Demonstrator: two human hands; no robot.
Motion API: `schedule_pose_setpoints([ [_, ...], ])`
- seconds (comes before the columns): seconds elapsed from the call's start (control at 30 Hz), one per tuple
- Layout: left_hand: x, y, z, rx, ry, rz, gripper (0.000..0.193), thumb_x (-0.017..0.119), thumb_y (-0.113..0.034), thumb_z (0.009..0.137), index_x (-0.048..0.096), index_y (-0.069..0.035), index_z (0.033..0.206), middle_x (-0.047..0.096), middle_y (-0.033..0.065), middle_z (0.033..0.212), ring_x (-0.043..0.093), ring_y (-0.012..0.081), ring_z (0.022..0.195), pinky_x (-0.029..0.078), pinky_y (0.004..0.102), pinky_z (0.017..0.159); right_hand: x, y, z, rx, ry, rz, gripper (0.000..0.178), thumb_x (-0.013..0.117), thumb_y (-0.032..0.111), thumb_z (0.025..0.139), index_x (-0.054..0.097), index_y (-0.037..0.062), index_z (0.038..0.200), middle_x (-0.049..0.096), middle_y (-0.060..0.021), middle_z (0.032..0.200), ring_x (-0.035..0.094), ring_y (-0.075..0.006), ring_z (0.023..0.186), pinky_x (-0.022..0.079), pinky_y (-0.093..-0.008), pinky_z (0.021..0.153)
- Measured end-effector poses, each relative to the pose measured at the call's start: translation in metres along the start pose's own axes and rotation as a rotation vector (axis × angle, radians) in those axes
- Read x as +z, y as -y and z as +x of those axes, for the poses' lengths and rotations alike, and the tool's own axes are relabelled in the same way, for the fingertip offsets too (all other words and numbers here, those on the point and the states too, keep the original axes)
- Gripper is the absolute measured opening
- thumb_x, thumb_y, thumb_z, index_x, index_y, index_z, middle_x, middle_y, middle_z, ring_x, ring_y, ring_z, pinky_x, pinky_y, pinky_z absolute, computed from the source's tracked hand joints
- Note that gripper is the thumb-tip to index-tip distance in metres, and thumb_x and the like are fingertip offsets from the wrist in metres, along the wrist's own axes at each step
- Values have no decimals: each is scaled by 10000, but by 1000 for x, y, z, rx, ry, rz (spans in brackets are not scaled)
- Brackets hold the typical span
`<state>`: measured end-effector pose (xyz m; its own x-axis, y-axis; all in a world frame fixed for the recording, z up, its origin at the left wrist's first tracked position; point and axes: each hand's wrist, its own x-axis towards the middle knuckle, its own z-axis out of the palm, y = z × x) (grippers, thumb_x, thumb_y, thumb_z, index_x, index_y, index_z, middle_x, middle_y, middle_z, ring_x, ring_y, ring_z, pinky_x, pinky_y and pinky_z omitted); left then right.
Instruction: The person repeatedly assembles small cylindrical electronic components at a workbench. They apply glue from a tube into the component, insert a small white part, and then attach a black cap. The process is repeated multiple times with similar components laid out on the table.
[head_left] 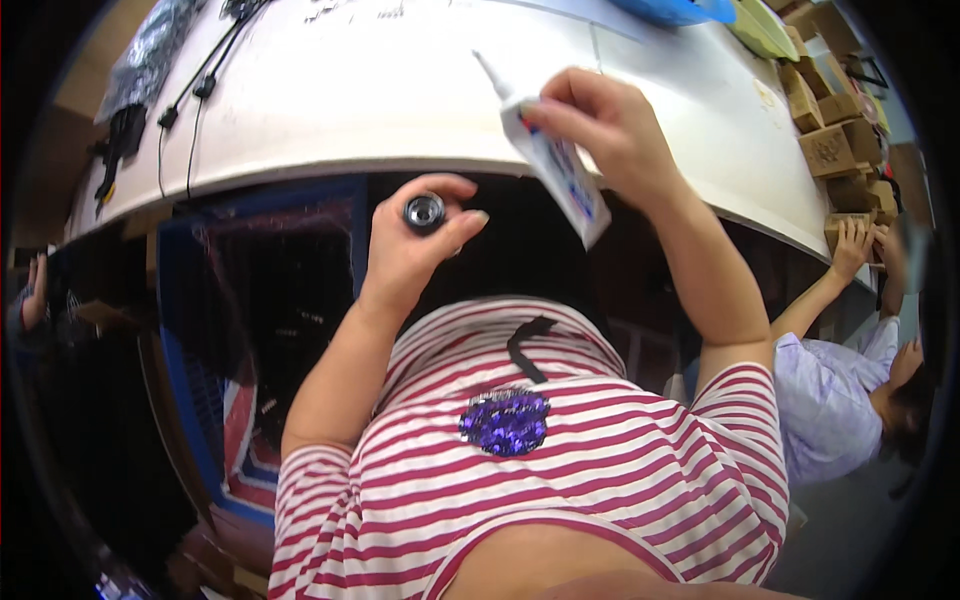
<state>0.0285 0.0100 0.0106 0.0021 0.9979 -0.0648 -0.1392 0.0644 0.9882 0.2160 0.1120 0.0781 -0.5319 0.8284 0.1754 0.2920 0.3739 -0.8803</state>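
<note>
My left hand (405, 235) is closed around a black cylindrical part (424, 211), whose round open end with a ring inside faces up. Thumb and forefinger curl beside that end. To its right, my right hand (610, 125) pinches a white glue tube (553, 165) near its shoulder. The tube's long thin nozzle (488, 72) points up and to the left, over the table, and its flat end hangs down past the table's front edge. The nozzle and the black part are apart. What lies inside my left palm is hidden.
A long white table (400, 110) runs across in front of me. Black cables (205, 85) and a clear plastic bag (150, 60) lie at its left. Cardboard boxes (835, 150) are stacked at right, where a co-worker (830, 395) handles one. A blue crate (180, 330) stands below left.
</note>
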Motion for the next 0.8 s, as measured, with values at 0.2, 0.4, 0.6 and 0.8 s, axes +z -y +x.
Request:
schedule_pose_setpoints([
  [0.2, 2, -17, -17, 6, 98, -94, 259, 690, -98, 731, 632, 39, 942, 646, 85, 816, 599, 86, 743, 471, 193, 674, 54, -1, -63, 34, -35, 310, 167, 607, 159, 827, 587, -4, 798, 585, -31, 659, 517, -48, 592, 407, -196, 498],
  [0.4, 0, -19, -33, -14, 42, -29, 229, 686, -76, 733, 635, 38, 925, 644, 65, 778, 598, 76, 707, 475, 184, 640, 70, -1, -70, -166, -82, -90, 178, 628, 188, 806, 559, 32, 755, 545, -100, 589, 546, -205, 494, 435, -282, 460],
  [0.6, 5, -16, -38, -62, 43, -50, 214, 701, -63, 721, 637, 33, 901, 641, 66, 780, 598, 80, 705, 481, 190, 632, 81, -4, -78, -197, -122, -22, 195, 625, 180, 805, 523, 42, 712, 528, -99, 565, 543, -208, 461, 426, -281, 417],
  [0.8, 5, -13, -42, -82, 66, -56, 187, 703, -30, 710, 636, 31, 875, 639, 64, 775, 597, 85, 704, 481, 198, 631, 80, -9, -83, -250, -81, -2, 197, 622, 156, 808, 509, 30, 707, 497, -92, 558, 525, -197, 450, 409, -273, 407],
])
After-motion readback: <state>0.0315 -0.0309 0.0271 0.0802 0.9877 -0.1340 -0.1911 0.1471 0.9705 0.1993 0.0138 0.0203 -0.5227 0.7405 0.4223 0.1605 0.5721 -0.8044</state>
